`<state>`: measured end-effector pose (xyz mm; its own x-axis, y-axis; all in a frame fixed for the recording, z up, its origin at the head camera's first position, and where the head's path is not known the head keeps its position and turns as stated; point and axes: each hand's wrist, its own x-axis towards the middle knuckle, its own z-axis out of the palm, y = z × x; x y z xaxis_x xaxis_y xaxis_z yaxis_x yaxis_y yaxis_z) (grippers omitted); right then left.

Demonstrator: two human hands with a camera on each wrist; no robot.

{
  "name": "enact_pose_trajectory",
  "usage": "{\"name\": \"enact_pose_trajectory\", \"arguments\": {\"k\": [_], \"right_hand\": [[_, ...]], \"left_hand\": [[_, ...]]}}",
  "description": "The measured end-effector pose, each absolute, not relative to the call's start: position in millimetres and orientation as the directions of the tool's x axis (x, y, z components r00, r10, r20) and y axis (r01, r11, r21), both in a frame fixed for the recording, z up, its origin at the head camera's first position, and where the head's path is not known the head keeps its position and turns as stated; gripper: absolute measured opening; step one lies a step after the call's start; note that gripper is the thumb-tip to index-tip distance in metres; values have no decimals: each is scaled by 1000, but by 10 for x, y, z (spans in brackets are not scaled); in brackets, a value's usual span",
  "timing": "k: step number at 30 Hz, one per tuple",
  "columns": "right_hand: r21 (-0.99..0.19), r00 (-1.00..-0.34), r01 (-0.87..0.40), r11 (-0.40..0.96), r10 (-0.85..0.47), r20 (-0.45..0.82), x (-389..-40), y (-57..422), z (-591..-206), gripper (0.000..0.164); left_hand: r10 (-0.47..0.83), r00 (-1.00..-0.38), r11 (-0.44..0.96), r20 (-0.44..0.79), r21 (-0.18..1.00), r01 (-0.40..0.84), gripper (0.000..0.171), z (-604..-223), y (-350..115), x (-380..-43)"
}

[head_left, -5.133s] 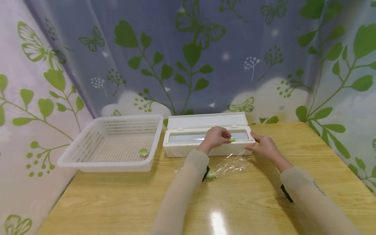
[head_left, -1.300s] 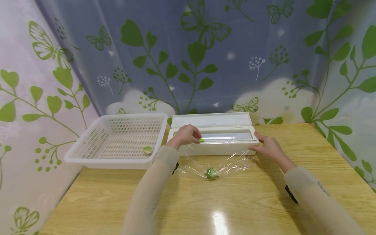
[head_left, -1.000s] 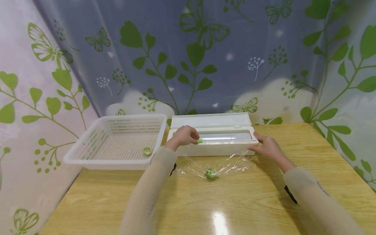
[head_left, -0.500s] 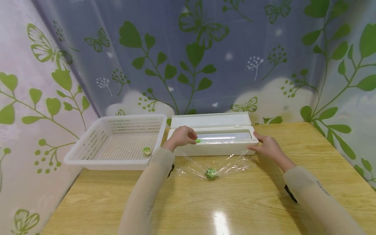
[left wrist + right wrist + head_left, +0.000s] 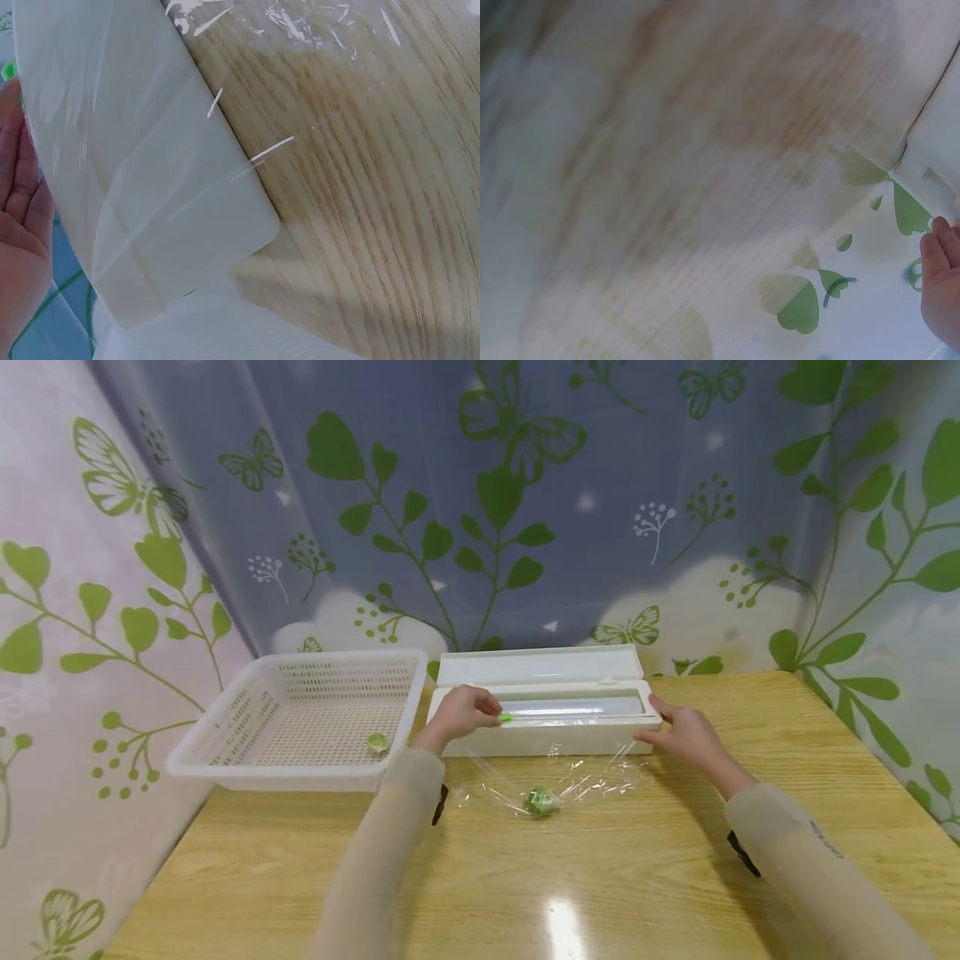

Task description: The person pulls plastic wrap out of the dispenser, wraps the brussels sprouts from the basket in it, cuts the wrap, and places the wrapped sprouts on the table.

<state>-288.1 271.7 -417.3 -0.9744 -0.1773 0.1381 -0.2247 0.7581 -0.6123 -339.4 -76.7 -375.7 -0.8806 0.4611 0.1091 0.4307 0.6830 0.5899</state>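
Note:
A white cling film dispenser box stands at the back of the table, lid raised, the film roll visible inside. My left hand pinches the small green slide cutter on the box's front rim, left of the middle. Around the right end of the box, my right hand grips with thumb in front. Clear cling film spreads from the box front onto the table, over a small round green vegetable like a Brussels sprout. The left wrist view shows film across the box front. The right wrist view is blurred.
Left of the box stands a white plastic basket holding another small green vegetable. The wooden table extends in front. Patterned curtains hang close behind and at both sides.
Over about five seconds my left hand has slid the green cutter leftward from near the box's right end. It has barely moved in the last second. The right hand keeps its grip.

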Motion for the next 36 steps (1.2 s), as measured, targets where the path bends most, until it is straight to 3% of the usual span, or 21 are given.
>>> {"name": "enact_pose_trajectory", "arguments": {"k": [36], "right_hand": [[-617,-974,-228,753,-183,137,-2891,2734,-4161,82]], "left_hand": [[482,-872,743,86,487,459,14,-3634,-872,-3373]]}}
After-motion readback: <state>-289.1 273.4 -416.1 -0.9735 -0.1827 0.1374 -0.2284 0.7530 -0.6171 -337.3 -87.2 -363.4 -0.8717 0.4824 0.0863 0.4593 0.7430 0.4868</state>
